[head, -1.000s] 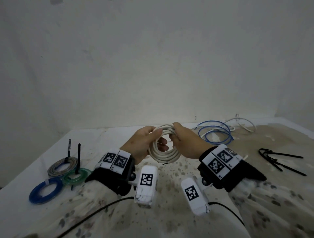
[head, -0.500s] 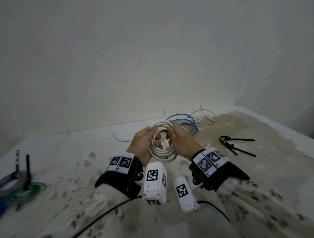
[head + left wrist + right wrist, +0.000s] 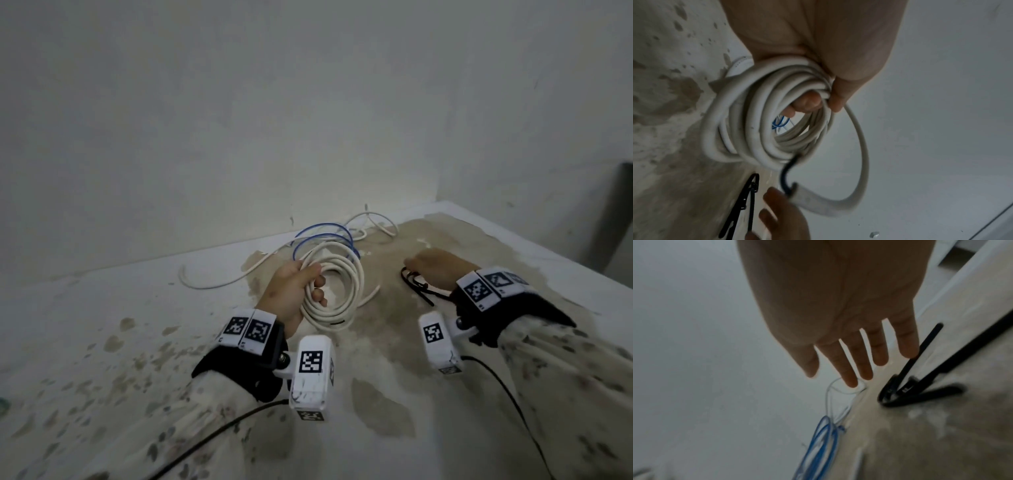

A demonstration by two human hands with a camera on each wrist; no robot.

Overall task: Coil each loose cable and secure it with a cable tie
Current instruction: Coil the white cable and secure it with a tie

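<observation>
**Head view: left hand grips the coil, right hand over the ties**

Head view shows the left hand (image 3: pixel 291 291) raised above the stained table (image 3: pixel 102 308), its fingers curled through the white cable coil (image 3: pixel 337 294) and clenched on 1 side of the loops. In the left wrist view the thumb presses the strands from outside, and 1 loose end of the coil curves out past the loops. The right hand (image 3: pixel 440 270) is stretched forward, palm down, right of the coil; its fingers (image 3: pixel 863 361) are straight, spread and holding nothing, the little finger just at a black cable tie (image 3: pixel 920 369).

1 second ago both hands gripped the coil together in front of the chest. The right hand has since let go and moved out to the cable ties, so the left now carries the coil alone.

Behind the coil lie a loose blue cable (image 3: pixel 325 236) and a thin white cable (image 3: pixel 373 222) near the wall. Another white cable (image 3: pixel 212 284) trails on the table left of the coil. The right hand hides part of the ties.
</observation>
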